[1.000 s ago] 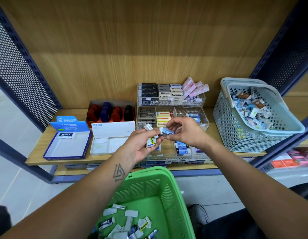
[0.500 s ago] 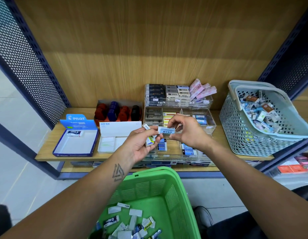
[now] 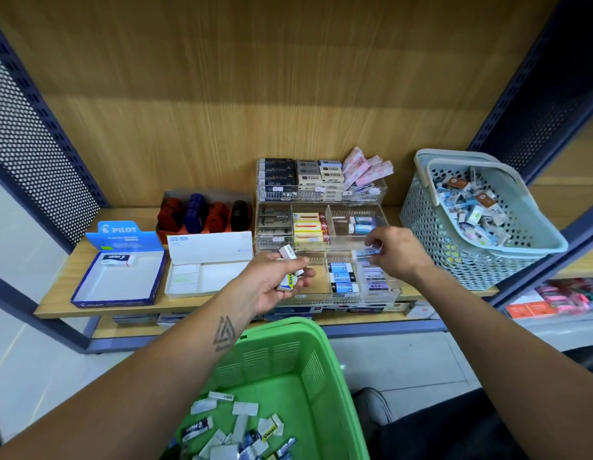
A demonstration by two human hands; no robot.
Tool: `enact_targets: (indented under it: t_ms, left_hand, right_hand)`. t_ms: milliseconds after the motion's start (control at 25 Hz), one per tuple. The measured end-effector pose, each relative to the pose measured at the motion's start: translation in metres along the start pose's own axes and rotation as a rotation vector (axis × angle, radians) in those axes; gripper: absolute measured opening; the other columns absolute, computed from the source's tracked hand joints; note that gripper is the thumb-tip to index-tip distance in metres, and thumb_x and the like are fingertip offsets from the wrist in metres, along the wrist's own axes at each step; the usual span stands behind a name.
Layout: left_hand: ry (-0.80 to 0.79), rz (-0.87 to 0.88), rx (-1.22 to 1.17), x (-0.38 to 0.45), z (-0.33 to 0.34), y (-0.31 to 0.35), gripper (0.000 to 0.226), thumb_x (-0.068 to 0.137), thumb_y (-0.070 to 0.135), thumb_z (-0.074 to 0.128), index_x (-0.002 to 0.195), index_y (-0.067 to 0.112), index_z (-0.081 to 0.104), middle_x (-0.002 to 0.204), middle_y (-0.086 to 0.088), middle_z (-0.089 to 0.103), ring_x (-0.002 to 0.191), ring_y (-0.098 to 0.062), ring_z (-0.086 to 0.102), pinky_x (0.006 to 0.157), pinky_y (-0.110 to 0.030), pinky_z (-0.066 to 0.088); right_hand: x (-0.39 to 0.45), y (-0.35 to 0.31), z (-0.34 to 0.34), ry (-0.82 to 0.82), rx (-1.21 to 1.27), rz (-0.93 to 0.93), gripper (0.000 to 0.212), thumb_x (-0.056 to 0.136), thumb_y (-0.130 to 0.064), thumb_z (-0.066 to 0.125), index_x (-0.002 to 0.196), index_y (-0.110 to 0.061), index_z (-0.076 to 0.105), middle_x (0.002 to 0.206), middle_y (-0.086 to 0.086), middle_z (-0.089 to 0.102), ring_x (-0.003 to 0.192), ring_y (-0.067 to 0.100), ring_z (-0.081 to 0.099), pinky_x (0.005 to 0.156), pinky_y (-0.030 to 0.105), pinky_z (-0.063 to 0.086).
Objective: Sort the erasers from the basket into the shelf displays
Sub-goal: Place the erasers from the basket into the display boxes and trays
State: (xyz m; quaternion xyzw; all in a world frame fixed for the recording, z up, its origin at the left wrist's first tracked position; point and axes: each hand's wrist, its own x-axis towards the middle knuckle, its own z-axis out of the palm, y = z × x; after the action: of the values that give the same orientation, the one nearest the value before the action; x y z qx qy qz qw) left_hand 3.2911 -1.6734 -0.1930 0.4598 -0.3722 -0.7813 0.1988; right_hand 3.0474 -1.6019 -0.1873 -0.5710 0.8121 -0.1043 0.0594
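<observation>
Fingers of my right hand (image 3: pixel 396 252) pinch a blue-and-white Mono eraser (image 3: pixel 366 253) by its end, holding it just above the front right compartment of the clear acrylic display (image 3: pixel 354 242) on the shelf (image 3: pixel 66 283), where more Mono erasers (image 3: pixel 374 281) already lie in a row. Beside them, one compartment to the left, sit light-blue erasers (image 3: pixel 342 277). My left hand (image 3: pixel 275 287) is palm-up in front of the display, its fingers curled round a small clutch of erasers (image 3: pixel 290 270) (one white block sticks up at the top, one with a yellow-and-blue sleeve lies lower in the palm; I cannot count the rest). Below my forearms stands the green basket (image 3: pixel 318 370), with a loose heap of erasers (image 3: pixel 235 433) in its bottom. On the shelf's left end is an open blue Pilot box (image 3: pixel 89 287) holding a single eraser (image 3: pixel 117 259), then a white tray box (image 3: pixel 205 260), and behind it a carton of red, blue and black items (image 3: pixel 202 212). At the shelf's right end sits a pale grey-blue basket (image 3: pixel 434 240) full of mixed erasers.
</observation>
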Motion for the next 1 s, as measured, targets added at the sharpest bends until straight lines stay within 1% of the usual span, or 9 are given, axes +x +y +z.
enact_targets:
  t_ms: [160,320,480,640,720,800,840,920,1000]
  left_hand:
    - [-0.05,-0.032,0.053,-0.001,0.007,-0.004,0.026,0.089,0.012,0.073,0.109,0.009,0.056,0.086,-0.021,0.073,0.057,-0.019,0.058,0.044,-0.018,0.043]
    - [-0.046,-0.046,0.084,-0.001,0.004,-0.008,0.018,0.089,0.012,0.073,0.101,0.01,0.058,0.087,-0.023,0.073,0.059,-0.019,0.057,0.043,-0.017,0.041]
    - [-0.032,-0.051,0.104,0.001,-0.001,-0.012,0.018,0.089,0.012,0.073,0.097,0.011,0.058,0.092,-0.024,0.073,0.061,-0.019,0.058,0.048,-0.018,0.042]
    - [-0.078,-0.061,0.089,0.007,-0.003,-0.014,0.034,0.09,0.01,0.072,0.119,0.009,0.054,0.094,-0.025,0.073,0.062,-0.019,0.06,0.045,-0.018,0.043]
    - [-0.111,-0.058,0.074,0.007,-0.004,-0.012,0.028,0.092,0.002,0.065,0.119,0.006,0.056,0.095,-0.028,0.071,0.061,-0.02,0.06,0.045,-0.018,0.044]
    - [-0.129,-0.046,0.082,0.007,-0.006,-0.012,0.023,0.092,-0.005,0.06,0.113,0.003,0.058,0.097,-0.03,0.07,0.058,-0.02,0.059,0.043,-0.018,0.043]
    - [-0.128,-0.027,0.103,0.006,-0.007,-0.011,0.022,0.092,-0.006,0.061,0.111,0.003,0.06,0.098,-0.031,0.071,0.056,-0.018,0.057,0.042,-0.017,0.041]
    - [-0.112,0.014,0.16,0.006,-0.009,-0.012,0.022,0.089,-0.006,0.066,0.109,0.003,0.062,0.102,-0.032,0.07,0.052,-0.015,0.055,0.04,-0.017,0.037]
    - [-0.083,0.056,0.211,0.005,-0.011,-0.013,0.027,0.086,-0.006,0.07,0.112,0.0,0.063,0.104,-0.034,0.069,0.05,-0.014,0.055,0.039,-0.017,0.035]
  right_hand:
    - [-0.012,0.024,0.01,-0.118,-0.127,0.091,0.021,0.076,-0.008,0.077,0.081,-0.024,0.065,0.097,0.003,0.068,0.089,0.021,0.063,0.077,0.027,0.051]
    - [-0.013,0.024,0.026,-0.098,-0.165,0.092,0.013,0.081,-0.009,0.071,0.089,-0.019,0.069,0.1,0.007,0.068,0.093,0.027,0.065,0.08,0.03,0.051]
    - [-0.013,0.02,0.037,-0.035,-0.246,0.097,0.014,0.086,-0.004,0.06,0.093,-0.014,0.067,0.096,0.012,0.069,0.086,0.031,0.067,0.071,0.031,0.05]
    - [-0.021,0.005,0.036,-0.088,-0.335,0.092,0.017,0.089,-0.006,0.056,0.103,-0.009,0.063,0.101,0.011,0.066,0.091,0.03,0.066,0.069,0.032,0.049]
    - [-0.016,-0.008,0.026,-0.094,-0.347,0.094,0.021,0.088,-0.005,0.056,0.106,-0.01,0.063,0.105,0.011,0.067,0.095,0.03,0.066,0.072,0.033,0.051]
    - [-0.004,-0.026,0.011,-0.048,-0.178,0.054,0.022,0.087,-0.008,0.058,0.104,-0.014,0.069,0.104,0.007,0.069,0.095,0.026,0.067,0.076,0.032,0.053]
    - [0.002,-0.037,0.005,-0.057,0.063,0.032,0.02,0.088,-0.01,0.061,0.104,-0.016,0.072,0.1,0.004,0.071,0.092,0.022,0.068,0.077,0.029,0.054]
    - [0.0,-0.067,-0.005,-0.282,0.68,0.027,0.02,0.09,-0.013,0.07,0.11,-0.015,0.072,0.093,0.001,0.071,0.083,0.013,0.068,0.073,0.026,0.054]
    - [-0.005,-0.086,-0.004,-0.409,0.879,-0.017,0.026,0.086,-0.01,0.075,0.112,-0.01,0.072,0.09,0.002,0.07,0.077,0.009,0.064,0.069,0.025,0.054]
